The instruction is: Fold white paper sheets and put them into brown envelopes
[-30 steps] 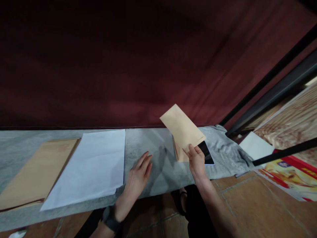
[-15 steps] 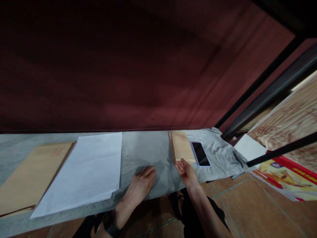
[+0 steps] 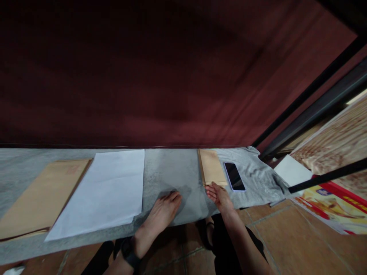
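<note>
The right hand [image 3: 221, 198] is resting at the near edge of a small stack of kraft envelopes [image 3: 212, 167], its thumb and index finger touching the edge and its other fingers curling just below. Whether those fingertips are pinching paper or only pressing against it, one cannot tell. A second ago this hand was holding one small envelope up at a slant over the stack and partly over the smartphone [image 3: 234, 176]; now that envelope is no longer showing in the air, the stack is lying flat, and the phone is showing whole, just beside it. For the handling of the envelopes, this seems to mean that the lifted one is back down with the others — the hand is now working at the stack's edge.

The left hand [image 3: 166, 208], wearing a dark wristwatch [image 3: 130, 253], is resting palm down near the front of the grey cloth [image 3: 172, 164], fingers loosely bent and released, with nothing visible in them. It is lying between the small stack and the white paper sheets [image 3: 106, 187]. Beyond these, large kraft envelopes [image 3: 47, 194] are lying at the far left.
</note>
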`<state>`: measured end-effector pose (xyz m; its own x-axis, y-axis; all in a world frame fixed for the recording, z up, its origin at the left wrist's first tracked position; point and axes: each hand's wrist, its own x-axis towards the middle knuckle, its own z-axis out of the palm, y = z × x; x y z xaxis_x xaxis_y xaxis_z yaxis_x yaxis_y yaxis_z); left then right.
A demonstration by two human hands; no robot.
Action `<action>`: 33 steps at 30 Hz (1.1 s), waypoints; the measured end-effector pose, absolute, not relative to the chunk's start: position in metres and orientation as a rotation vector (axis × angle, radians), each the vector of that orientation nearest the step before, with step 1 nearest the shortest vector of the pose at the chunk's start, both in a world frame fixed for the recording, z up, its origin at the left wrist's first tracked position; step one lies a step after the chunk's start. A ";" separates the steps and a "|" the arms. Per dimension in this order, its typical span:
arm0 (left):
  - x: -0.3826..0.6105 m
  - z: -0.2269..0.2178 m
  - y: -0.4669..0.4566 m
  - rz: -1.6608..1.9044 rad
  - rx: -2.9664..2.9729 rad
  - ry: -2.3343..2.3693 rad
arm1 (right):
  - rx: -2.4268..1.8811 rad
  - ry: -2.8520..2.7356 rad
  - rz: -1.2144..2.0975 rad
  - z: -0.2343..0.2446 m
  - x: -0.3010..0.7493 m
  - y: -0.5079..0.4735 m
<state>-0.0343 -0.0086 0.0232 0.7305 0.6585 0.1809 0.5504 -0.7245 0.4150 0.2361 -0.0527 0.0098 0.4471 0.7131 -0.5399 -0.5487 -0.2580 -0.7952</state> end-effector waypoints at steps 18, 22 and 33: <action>-0.044 0.054 -0.022 1.188 2.609 0.918 | -1.330 -0.590 1.367 0.022 0.161 -0.035; -0.046 0.065 -0.034 1.321 2.633 0.782 | -1.452 -1.061 1.287 0.028 0.090 0.008; -0.060 0.073 -0.028 1.273 2.564 0.890 | -1.626 -1.209 0.932 0.024 0.010 -0.034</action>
<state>-0.0601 -0.0283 0.0731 0.4660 0.5662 0.6799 0.4440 -0.8143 0.3739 0.0097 -0.0337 0.0236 0.2445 0.9676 -0.0634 0.3071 -0.1393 -0.9414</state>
